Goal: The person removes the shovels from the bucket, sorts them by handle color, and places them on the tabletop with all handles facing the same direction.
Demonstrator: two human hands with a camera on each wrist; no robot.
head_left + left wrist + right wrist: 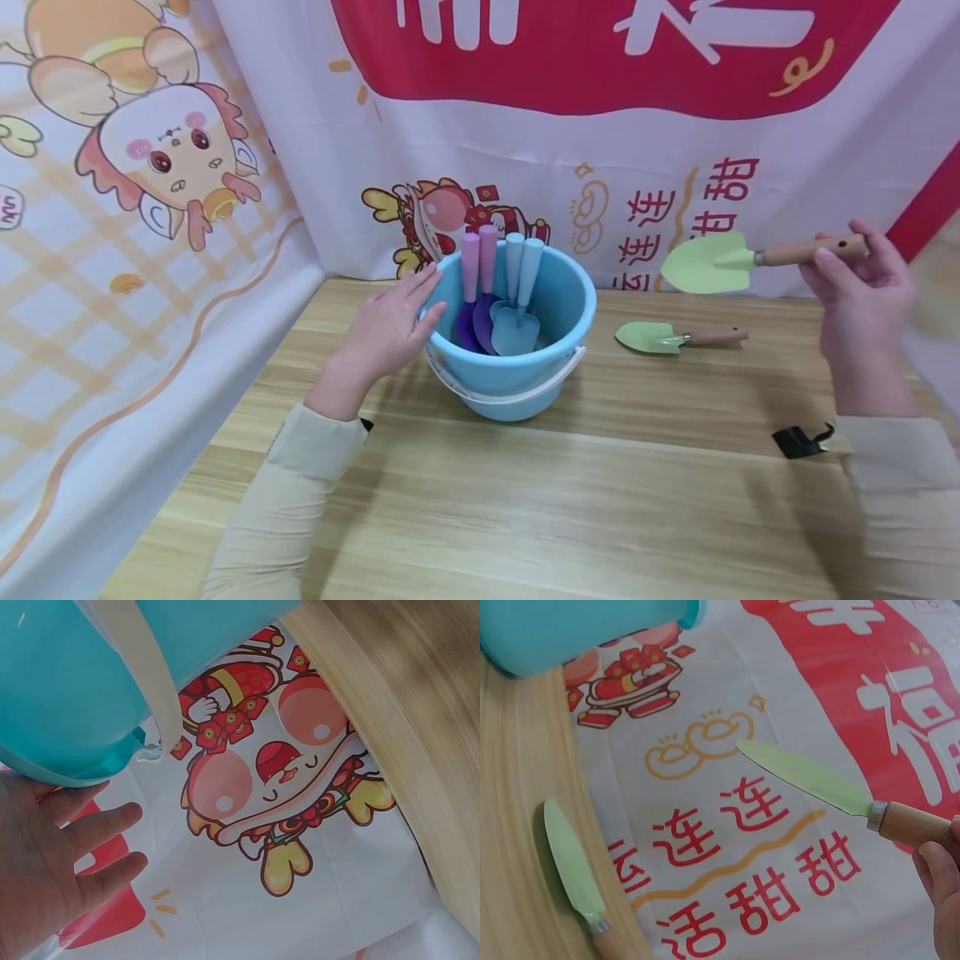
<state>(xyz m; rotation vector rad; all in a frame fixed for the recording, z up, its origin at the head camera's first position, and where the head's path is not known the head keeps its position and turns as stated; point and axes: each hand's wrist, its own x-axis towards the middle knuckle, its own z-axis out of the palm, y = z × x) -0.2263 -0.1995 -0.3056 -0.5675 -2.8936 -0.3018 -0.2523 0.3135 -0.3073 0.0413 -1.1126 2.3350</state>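
Note:
A light blue bucket (517, 400) with a white handle stands on the wooden table. My left hand (393, 325) rests at its left rim, fingers straight; the left wrist view shows the fingers (105, 829) spread beside the rim. Inside the bucket, two purple shovels with pink handles (470, 267) and light blue shovels (516, 329) stand handles up. In the air to the right, my right hand (862, 292) pinches the wooden handle of a green garden trowel (708, 262), its blade pointing left. A second green trowel (648, 337) lies on the table below it.
A white printed cloth (480, 142) with red lettering hangs behind the table (480, 500). Another printed cloth (150, 317) borders the left side. The bucket's white handle (517, 393) hangs down at the front.

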